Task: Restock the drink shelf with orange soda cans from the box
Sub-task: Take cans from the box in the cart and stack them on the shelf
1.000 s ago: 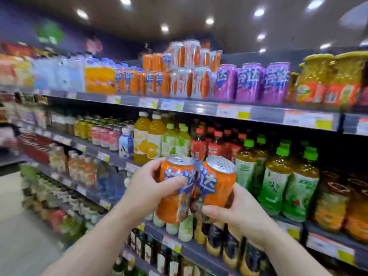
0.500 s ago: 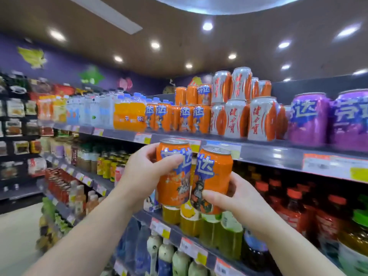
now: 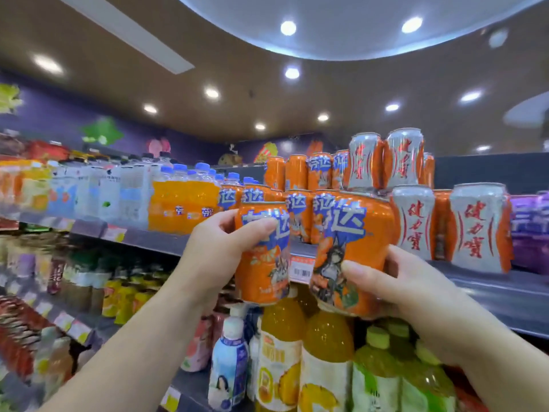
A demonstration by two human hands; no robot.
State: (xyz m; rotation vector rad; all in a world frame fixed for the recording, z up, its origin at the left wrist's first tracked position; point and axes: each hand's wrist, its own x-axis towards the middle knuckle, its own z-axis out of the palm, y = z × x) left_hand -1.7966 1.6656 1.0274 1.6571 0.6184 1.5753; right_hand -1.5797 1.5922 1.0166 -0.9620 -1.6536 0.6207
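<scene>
Two bare hands are raised in front of a shop shelf, each wrapped around an upright orange soda can. The left hand (image 3: 219, 251) grips the left can (image 3: 263, 254), thumb across its front. The right hand (image 3: 398, 289) grips the right can (image 3: 353, 254) from the side and below, fingers curled around its lower half. The cans are close together with a narrow gap, level with the top shelf's front edge (image 3: 160, 240). Behind them stand stacked orange cans (image 3: 297, 173) and, to the right, white cans (image 3: 478, 227). Bare shelf (image 3: 505, 295) lies open to the right. Juice bottles (image 3: 326, 352) crowd the shelf below.
</scene>
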